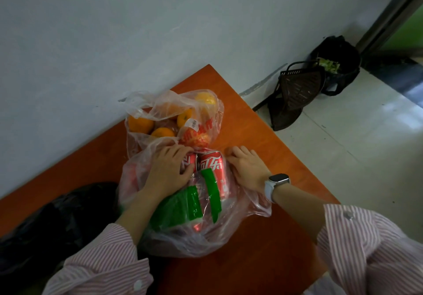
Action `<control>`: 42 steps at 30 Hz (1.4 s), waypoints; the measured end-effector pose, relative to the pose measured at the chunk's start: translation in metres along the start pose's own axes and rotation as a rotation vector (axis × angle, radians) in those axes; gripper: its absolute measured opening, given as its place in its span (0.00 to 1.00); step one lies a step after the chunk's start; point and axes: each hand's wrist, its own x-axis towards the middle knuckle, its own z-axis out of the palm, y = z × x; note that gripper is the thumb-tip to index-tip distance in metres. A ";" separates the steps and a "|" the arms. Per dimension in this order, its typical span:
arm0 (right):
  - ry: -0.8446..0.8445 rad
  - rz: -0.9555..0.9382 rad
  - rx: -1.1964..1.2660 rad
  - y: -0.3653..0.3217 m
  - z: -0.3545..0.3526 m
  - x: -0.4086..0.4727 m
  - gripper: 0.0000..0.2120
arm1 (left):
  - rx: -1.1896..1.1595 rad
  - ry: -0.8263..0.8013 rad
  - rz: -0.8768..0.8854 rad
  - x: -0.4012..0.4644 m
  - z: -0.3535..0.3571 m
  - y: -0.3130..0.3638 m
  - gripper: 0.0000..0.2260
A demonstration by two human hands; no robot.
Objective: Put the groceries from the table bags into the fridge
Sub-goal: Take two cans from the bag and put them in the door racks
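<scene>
An orange, smooth counter meets a pale wall. Nearest, a crinkled clear bag holds red cans and green packaging. The left hand reaches inside, fingers curled over a can; the right hand pins the bag's edge, fingers bent. Beyond, a bag of oranges. A black bag sits left.

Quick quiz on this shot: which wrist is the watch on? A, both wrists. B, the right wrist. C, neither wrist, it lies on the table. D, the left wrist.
B: the watch with its pale strap sits on the wrist of the right hand, beside the bag of red cans; the wrist of the left hand is bare.
</scene>
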 end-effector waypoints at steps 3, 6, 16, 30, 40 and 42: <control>-0.015 -0.021 0.009 0.000 0.001 -0.008 0.17 | 0.031 -0.078 -0.043 -0.002 -0.005 0.005 0.30; -0.009 -0.037 0.034 0.000 0.002 -0.022 0.14 | 0.031 -0.227 -0.043 -0.004 -0.009 0.005 0.32; 0.109 0.000 0.371 -0.040 -0.014 -0.015 0.22 | -0.066 -0.477 0.026 -0.003 -0.017 -0.014 0.33; -0.114 0.043 0.468 -0.036 -0.030 -0.010 0.14 | 0.000 -0.406 0.139 0.010 -0.029 -0.012 0.34; 0.076 -0.264 0.151 -0.032 -0.042 -0.047 0.19 | 0.013 0.010 0.131 -0.035 -0.050 -0.022 0.34; 0.054 -0.315 0.107 -0.029 -0.046 -0.054 0.19 | 0.006 0.018 0.092 -0.041 -0.047 -0.020 0.34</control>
